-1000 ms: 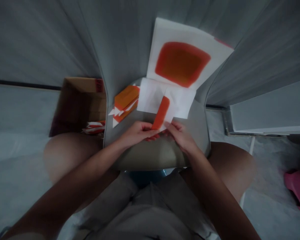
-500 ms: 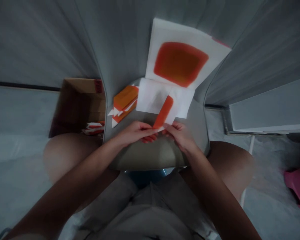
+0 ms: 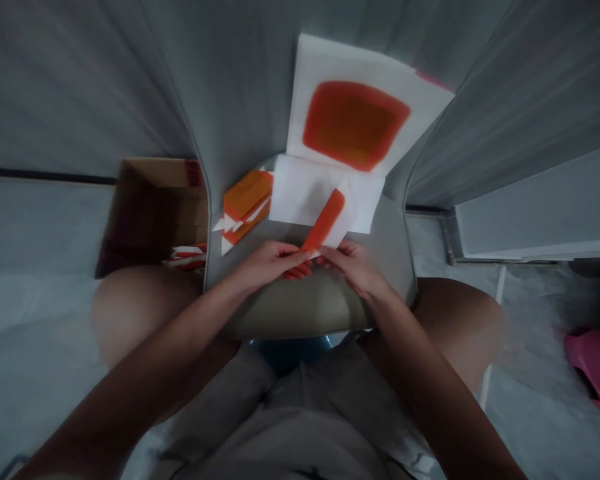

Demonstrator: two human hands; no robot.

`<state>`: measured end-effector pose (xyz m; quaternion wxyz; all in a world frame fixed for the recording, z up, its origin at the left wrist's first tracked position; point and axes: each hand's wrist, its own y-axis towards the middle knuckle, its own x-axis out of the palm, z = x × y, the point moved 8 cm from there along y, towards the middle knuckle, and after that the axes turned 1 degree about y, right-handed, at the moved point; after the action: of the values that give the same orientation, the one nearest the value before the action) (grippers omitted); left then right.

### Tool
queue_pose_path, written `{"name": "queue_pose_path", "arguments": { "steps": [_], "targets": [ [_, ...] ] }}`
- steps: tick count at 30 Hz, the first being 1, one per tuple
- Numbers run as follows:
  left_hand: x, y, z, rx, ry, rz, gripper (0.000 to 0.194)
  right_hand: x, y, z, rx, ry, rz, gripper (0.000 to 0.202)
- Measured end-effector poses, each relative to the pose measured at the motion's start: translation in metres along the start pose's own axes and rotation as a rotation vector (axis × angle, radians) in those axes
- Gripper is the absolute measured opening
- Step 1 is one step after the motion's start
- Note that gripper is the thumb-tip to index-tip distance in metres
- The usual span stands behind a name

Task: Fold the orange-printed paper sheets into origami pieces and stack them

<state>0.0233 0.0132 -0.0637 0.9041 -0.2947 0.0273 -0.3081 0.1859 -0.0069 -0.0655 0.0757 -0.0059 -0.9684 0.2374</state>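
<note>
A strip of folded paper [image 3: 326,220], orange on one side and white on the other, is held at its near end by both hands above a grey chair seat [image 3: 280,310]. My left hand [image 3: 275,261] pinches its left corner between thumb and fingers. On the right corner, my right hand [image 3: 350,263] presses its thumb against the paper. Just beyond the strip lies an open pad [image 3: 295,190]; its raised white leaf [image 3: 310,60] carries an orange-red patch and leans on the chair back. Left of the pad sit several folded orange and white paper pieces [image 3: 247,193].
An open cardboard box [image 3: 150,173] stands on the floor left of the chair, with folded paper pieces [image 3: 187,253] inside. A pink plastic object [image 3: 595,367] lies at the far right. The grey chair back [image 3: 240,80] rises behind the pad.
The whole view has shifted slightly. My thumbs have come a little closer together along the near edge of the paper, which both hands still hold.
</note>
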Motion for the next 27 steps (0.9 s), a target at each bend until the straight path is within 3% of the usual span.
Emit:
{"name": "queue_pose_path", "arguments": {
  "steps": [9, 16, 22, 24, 27],
  "targets": [
    [-0.002, -0.003, 0.005, -0.015, 0.031, -0.064, 0.036, 0.003, -0.002, -0.003, -0.017, -0.021, -0.060, 0.025],
    [0.002, -0.001, 0.011, 0.113, 0.029, -0.055, 0.030, 0.007, -0.005, -0.005, -0.021, -0.048, -0.096, 0.029],
    [0.005, 0.000, 0.003, 0.085, 0.083, -0.145, 0.032, -0.011, -0.001, 0.000, -0.038, 0.043, 0.102, 0.037],
    [0.008, 0.000, 0.007, 0.127, 0.103, -0.165, 0.033, -0.011, -0.001, 0.002, -0.050, 0.086, 0.114, 0.034],
    [0.008, 0.001, 0.017, 0.211, 0.145, -0.091, 0.033, -0.007, -0.002, 0.003, -0.056, 0.092, 0.086, 0.031]
  ]
}}
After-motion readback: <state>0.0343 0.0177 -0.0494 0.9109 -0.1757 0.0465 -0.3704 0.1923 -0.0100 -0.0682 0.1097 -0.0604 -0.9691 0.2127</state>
